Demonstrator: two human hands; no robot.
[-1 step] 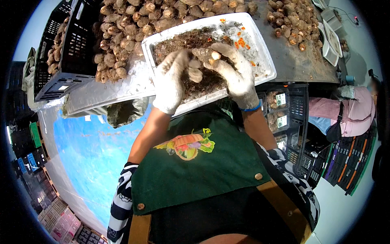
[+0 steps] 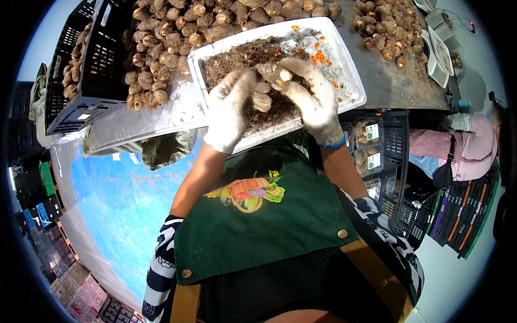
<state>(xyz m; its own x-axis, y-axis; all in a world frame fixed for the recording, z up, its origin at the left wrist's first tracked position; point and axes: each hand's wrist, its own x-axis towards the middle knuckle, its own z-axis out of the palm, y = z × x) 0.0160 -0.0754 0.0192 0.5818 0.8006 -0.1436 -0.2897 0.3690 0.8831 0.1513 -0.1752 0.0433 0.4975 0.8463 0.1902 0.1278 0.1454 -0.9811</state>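
My right hand (image 2: 316, 102), in a white knit glove with a blue band at the wrist, has its thumb and fingers around a small brown taro (image 2: 271, 71). A pale cut end of the taro shows between them. Just left of it, my gloved left hand (image 2: 227, 110) is closed, its fingers curled and soiled; whatever may be in them is hidden. Both hands hover over a white foam tray (image 2: 353, 81). Brown fibrous scrapings (image 2: 269, 112) cover much of its bottom, and several orange bits (image 2: 320, 55) lie toward its right side.
A large heap of taros (image 2: 172, 43) lies behind and left of the tray, beside a black crate (image 2: 105, 59). Another taro heap (image 2: 385, 27) sits far right, near a pale scale (image 2: 440, 56). Packed trays (image 2: 367, 159) fill a black crate at right; beyond it a person (image 2: 474, 151) bends.
My left hand has shifted very slightly, its fingertips a little lower and to the right. The right hand and the taro stay nearly in place.
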